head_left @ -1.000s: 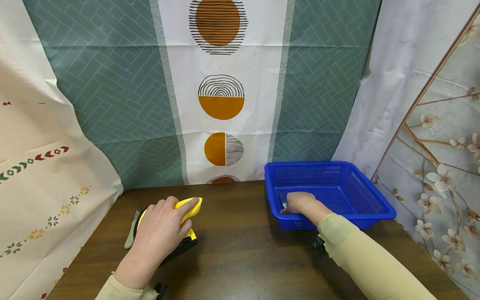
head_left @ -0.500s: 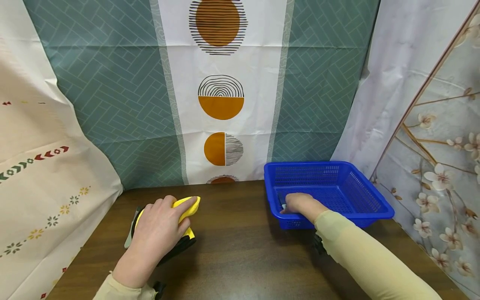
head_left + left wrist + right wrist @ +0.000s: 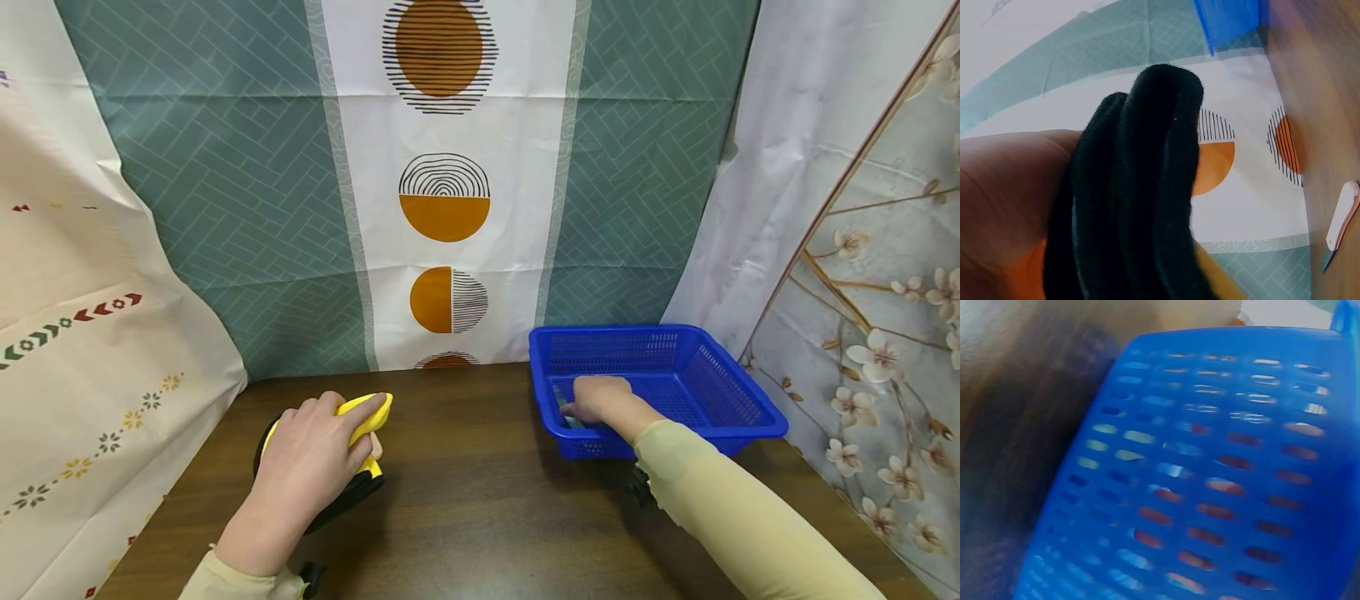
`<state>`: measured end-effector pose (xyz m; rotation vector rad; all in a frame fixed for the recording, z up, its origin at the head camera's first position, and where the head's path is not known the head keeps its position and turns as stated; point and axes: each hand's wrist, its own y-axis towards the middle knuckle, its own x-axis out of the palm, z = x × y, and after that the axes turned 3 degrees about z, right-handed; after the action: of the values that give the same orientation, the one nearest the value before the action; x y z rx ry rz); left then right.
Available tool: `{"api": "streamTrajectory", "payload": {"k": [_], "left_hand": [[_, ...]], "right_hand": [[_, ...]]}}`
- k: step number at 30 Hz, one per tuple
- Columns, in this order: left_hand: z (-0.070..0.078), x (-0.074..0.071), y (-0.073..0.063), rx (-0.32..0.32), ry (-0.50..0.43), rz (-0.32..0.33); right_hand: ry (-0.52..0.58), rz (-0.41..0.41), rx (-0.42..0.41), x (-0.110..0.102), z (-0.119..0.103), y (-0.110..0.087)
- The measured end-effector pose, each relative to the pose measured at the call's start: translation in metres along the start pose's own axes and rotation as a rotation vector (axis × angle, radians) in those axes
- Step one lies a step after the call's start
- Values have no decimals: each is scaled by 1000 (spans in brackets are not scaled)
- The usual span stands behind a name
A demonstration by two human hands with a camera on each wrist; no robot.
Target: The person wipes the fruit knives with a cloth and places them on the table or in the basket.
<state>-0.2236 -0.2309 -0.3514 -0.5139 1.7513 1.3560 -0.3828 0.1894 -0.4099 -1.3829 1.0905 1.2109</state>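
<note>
My left hand [image 3: 311, 454] grips a folded yellow and black cloth [image 3: 367, 414] above the left part of the table. Up close in the left wrist view, the cloth's fuzzy black folds [image 3: 1163, 156] fill the middle. A small knife with a pale pink handle [image 3: 1342, 215] lies on the table beyond it; in the head view only a bit of the handle [image 3: 377, 446] shows. My right hand [image 3: 603, 400] is inside the blue basket [image 3: 667, 432], its fingertips at a knife with a greyish blade [image 3: 557, 395] by the left wall. Whether it still pinches this knife is unclear.
The brown wooden table [image 3: 465, 500] spans the space between both hands. Patterned cloth hangs behind it [image 3: 450, 208], with a flowered curtain [image 3: 877, 400] on the right. The basket's perforated wall [image 3: 1210, 456] blocks most of the right wrist view.
My left hand has shifted slightly left with the cloth, covering a green-handled knife and baring the pink handle. My right hand has shifted slightly, so more of the knife in the basket shows.
</note>
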Motion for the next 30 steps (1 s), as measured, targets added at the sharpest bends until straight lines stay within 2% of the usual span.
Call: {"api": "streamTrajectory", "payload": {"k": [1,2,3,9,13,22,27,30], "left_hand": [[-2,0,-1,-1,4,1],[-3,-1,-2,0,7,4],[-5,-1,-2,0,10,7],[-13,-1,-7,-10,21,6],[-19,-1,-10,-18,22,5],[-31,-2,-14,-52,31,-22],[-38,-4,-18,-69,41,-39],[-42,-6,-19,-79,47,-43]], "right_hand": [[-6,24,1,-6,-4,-5],[-18,36,25,-26,-19,-22],[-21,56,27,-32,-25,-26],[-11,215,11,-45,-40,-34],[1,293,-33,-51,-52,-39],[-35,483,-199,-47,-95,-52],[-46,547,-285,-37,-127,-54],[-55,555,-324,-31,-147,-55]]}}
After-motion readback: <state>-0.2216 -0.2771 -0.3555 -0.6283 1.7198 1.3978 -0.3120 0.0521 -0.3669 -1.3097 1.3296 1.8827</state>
